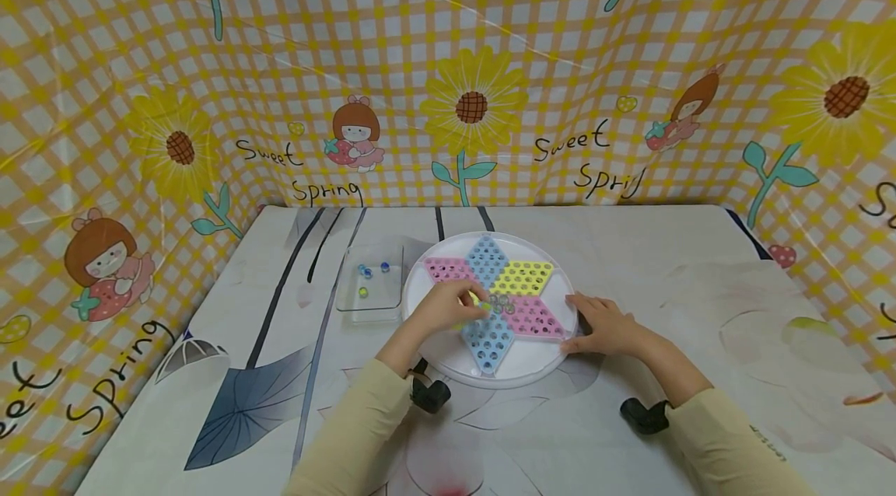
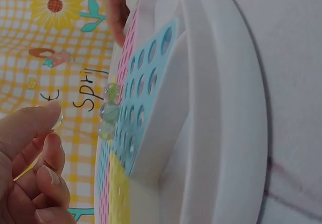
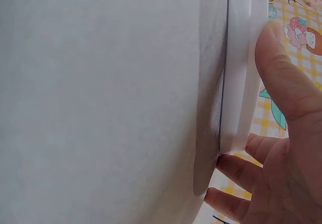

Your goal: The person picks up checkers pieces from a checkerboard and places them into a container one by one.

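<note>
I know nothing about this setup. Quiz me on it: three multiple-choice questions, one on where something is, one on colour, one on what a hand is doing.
1. Where is the clear tray with loose marbles?
A. left of the round board
B. right of it
C. on top of it

2. What colour is the board's star point nearest the person?
A. yellow
B. blue
C. green

3. What is the right hand doing?
A. lifting a marble
B. resting against the board's rim
C. hanging off the table

Answers: 1 A, the head view shows the tray beside the board's left edge. 2 B, the near point is blue. 3 B, the right wrist view shows its fingers on the white rim.
</note>
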{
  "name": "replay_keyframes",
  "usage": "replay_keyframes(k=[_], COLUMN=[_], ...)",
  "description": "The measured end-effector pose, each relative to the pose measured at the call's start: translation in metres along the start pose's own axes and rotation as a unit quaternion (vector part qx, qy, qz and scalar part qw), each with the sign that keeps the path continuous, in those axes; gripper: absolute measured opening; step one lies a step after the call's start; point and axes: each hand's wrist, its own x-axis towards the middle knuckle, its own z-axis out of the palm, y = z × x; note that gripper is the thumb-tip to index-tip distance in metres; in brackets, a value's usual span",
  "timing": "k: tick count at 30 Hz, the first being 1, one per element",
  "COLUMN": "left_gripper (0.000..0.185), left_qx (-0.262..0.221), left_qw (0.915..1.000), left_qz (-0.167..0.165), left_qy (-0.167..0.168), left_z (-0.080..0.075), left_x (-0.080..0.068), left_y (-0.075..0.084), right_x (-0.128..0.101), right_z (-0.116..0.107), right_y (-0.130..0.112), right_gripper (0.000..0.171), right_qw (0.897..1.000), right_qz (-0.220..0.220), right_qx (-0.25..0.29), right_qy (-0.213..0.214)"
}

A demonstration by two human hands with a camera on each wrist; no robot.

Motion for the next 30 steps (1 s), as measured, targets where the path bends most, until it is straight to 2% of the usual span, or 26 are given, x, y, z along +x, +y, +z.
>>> replay_keyframes(k=[7, 17, 30], left_gripper=[0.016, 0.018, 0.020], left_qx=[0.002, -0.010, -0.048], left_qw=[1.0000, 0.9989, 0.9949], left_qz=[-0.001, -0.015, -0.031], left_qy=[0.008, 0.043, 0.083], left_z=[-0.012, -0.030, -0.060], left_x=[0.001, -0.001, -0.009], left_y=[-0.004, -0.014, -0.024], right_x=[0.001, 0.001, -0.001], right_z=[0.000, 0.000, -0.001], right_y=[0.001, 0.000, -0.001], right_gripper=[0.097, 0.096, 0.095], right_qw=[1.000, 1.000, 1.000], right_qz=[0.002, 0.002, -0.001], right_qx=[-0.006, -0.008, -0.009], right_qy=[-0.001, -0.002, 0.003])
